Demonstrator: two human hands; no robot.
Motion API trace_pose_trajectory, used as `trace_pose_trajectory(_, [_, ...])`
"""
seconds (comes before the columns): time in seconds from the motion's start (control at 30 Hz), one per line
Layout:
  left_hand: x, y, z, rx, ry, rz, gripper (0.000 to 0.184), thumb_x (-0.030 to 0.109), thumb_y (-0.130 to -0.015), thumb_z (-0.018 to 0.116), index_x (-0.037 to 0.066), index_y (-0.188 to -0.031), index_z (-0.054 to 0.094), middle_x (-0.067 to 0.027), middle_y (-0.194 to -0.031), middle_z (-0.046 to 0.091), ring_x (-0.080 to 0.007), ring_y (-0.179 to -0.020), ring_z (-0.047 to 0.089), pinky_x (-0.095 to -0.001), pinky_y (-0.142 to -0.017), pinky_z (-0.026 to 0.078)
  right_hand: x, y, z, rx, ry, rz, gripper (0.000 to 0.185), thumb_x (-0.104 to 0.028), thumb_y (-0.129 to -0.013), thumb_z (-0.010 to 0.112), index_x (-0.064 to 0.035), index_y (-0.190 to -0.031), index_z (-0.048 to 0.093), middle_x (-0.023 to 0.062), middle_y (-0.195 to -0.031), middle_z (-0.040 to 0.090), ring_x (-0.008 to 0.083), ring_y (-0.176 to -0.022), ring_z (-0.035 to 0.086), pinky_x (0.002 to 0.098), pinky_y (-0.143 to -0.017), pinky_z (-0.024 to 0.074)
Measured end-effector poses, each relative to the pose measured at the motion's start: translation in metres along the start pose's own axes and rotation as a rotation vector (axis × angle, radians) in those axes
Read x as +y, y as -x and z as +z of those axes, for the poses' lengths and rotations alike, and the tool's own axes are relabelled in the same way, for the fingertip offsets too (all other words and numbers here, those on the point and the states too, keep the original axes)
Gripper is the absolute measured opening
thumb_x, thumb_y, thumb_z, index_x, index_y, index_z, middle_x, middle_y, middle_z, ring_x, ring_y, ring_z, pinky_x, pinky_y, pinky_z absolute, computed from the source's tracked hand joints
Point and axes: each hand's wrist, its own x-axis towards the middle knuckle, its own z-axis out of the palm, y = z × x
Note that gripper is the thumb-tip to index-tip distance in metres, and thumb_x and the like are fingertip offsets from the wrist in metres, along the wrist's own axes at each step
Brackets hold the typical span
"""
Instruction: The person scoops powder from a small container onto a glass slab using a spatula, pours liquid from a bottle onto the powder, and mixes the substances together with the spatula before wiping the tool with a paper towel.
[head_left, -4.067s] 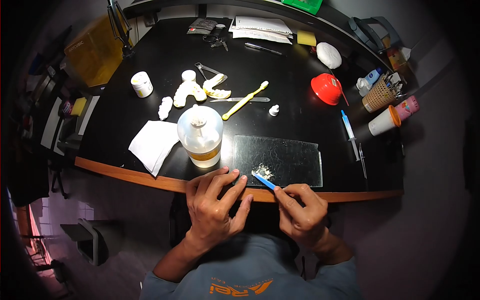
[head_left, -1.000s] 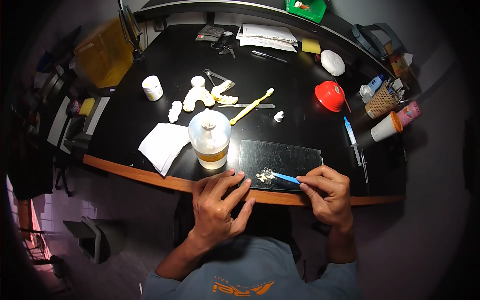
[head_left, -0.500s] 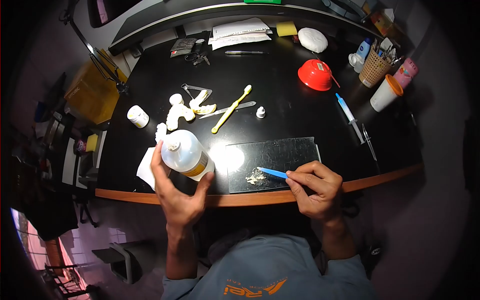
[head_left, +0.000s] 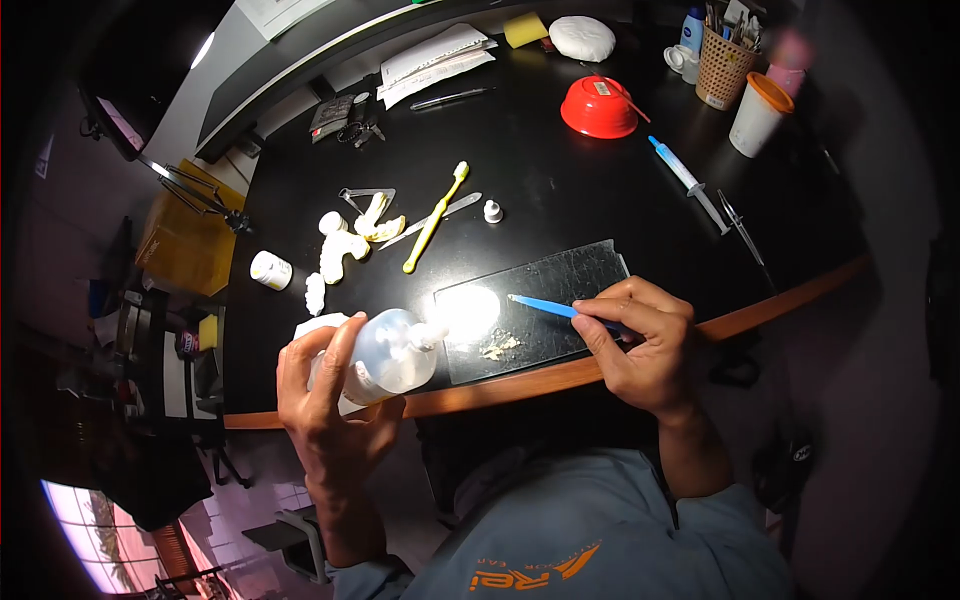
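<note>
My left hand [head_left: 330,390] is closed around a translucent plastic bottle [head_left: 385,350] and tips it over to the right, its neck pointing at the dark slab [head_left: 565,275]. Whether any liquid comes out I cannot tell. Between the thumb and fingers of my right hand [head_left: 645,335] is a slim blue stick [head_left: 545,306] with a pale tip, held just above the slab. A patch of cream-coloured paste [head_left: 500,346] lies smeared on the slab's near part. A bright glare [head_left: 468,312] covers the slab's left side.
Beyond the bottle lie tooth models [head_left: 345,255], a yellow toothbrush [head_left: 436,218], a scalpel-like blade [head_left: 462,205] and a small white bottle [head_left: 492,211]. A white jar [head_left: 271,270] stands left. Further right are a red bowl [head_left: 598,108], a syringe [head_left: 690,185] and an orange-rimmed cup [head_left: 760,115].
My left hand has tilted the bottle from upright to leaning right. The blue stick has lifted off the paste. The whole view has turned and shifted.
</note>
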Motion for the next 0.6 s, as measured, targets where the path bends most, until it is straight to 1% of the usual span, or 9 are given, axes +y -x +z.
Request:
trace_pose_trajectory(0.03, [0.002,-0.001,-0.001,-0.019,-0.036,-0.011,0.081,0.009,-0.057,0.091,0.014,-0.137,0.079,-0.0121,-0.119,0.07,-0.035,-0.11,0.069,-0.0487,-0.096,0.055,0.0,0.0,0.0,0.005,-0.001,-0.001,0.012,-0.002,-0.091,0.088,-0.001,-0.103,0.087,0.0065,-0.087,0.078,0.0085,-0.061,0.061,0.0261,-0.051,0.0415])
trace_pose_trajectory(0.13, [0.005,-0.009,-0.006,-0.127,-0.196,0.035,0.079,0.004,-0.058,0.088,0.015,-0.136,0.078,-0.0138,-0.123,0.071,-0.0358,-0.116,0.069,-0.0505,-0.101,0.057,0.001,0.0,-0.001,0.022,-0.005,-0.004,0.012,-0.002,-0.091,0.088,-0.0011,-0.103,0.087,0.0063,-0.087,0.078,0.0082,-0.061,0.061,0.0257,-0.051,0.041])
trace_pose_trajectory(0.17, [0.007,-0.012,-0.005,-0.144,-0.207,0.026,0.078,0.005,-0.058,0.087,0.018,-0.134,0.079,-0.0115,-0.121,0.07,-0.0346,-0.115,0.068,-0.05,-0.101,0.054,0.001,0.001,-0.001,0.031,-0.008,-0.004,0.012,-0.002,-0.091,0.088,-0.0012,-0.103,0.087,0.0064,-0.087,0.078,0.0082,-0.061,0.061,0.0256,-0.051,0.0411])
trace_pose_trajectory(0.27, [0.008,-0.02,-0.003,-0.199,-0.268,0.108,0.074,0.007,-0.06,0.086,0.019,-0.132,0.08,-0.0103,-0.12,0.07,-0.0332,-0.113,0.068,-0.0486,-0.1,0.053,0.001,0.002,-0.001,0.046,-0.014,-0.002,0.013,-0.003,-0.091,0.088,-0.0013,-0.104,0.087,0.0065,-0.087,0.078,0.0083,-0.062,0.062,0.0254,-0.051,0.0415])
trace_pose_trajectory(0.3, [0.008,-0.021,-0.001,-0.202,-0.283,0.139,0.072,0.009,-0.061,0.085,0.02,-0.132,0.08,-0.0092,-0.12,0.07,-0.0319,-0.113,0.068,-0.0485,-0.101,0.052,0.002,0.002,-0.001,0.05,-0.017,-0.002,0.013,-0.003,-0.091,0.089,-0.0014,-0.104,0.087,0.0065,-0.087,0.078,0.0083,-0.062,0.062,0.0253,-0.051,0.0416])
trace_pose_trajectory(0.43, [0.012,-0.026,0.003,-0.249,-0.296,0.18,0.07,0.009,-0.062,0.084,0.021,-0.132,0.081,-0.0084,-0.12,0.07,-0.0312,-0.114,0.068,-0.05,-0.105,0.05,0.001,0.001,-0.002,0.051,-0.021,-0.009,0.013,-0.003,-0.091,0.089,-0.0013,-0.104,0.086,0.0065,-0.088,0.078,0.0085,-0.061,0.063,0.0254,-0.051,0.0418])
trace_pose_trajectory(0.6, [0.012,-0.029,0.007,-0.231,-0.309,0.222,0.071,0.007,-0.062,0.083,0.022,-0.132,0.081,-0.0072,-0.12,0.07,-0.0298,-0.114,0.069,-0.0501,-0.105,0.05,0.002,0.002,-0.002,0.049,-0.036,-0.018,0.014,-0.002,-0.09,0.09,-0.0014,-0.104,0.086,0.0063,-0.087,0.078,0.0081,-0.06,0.062,0.0257,-0.05,0.0414])
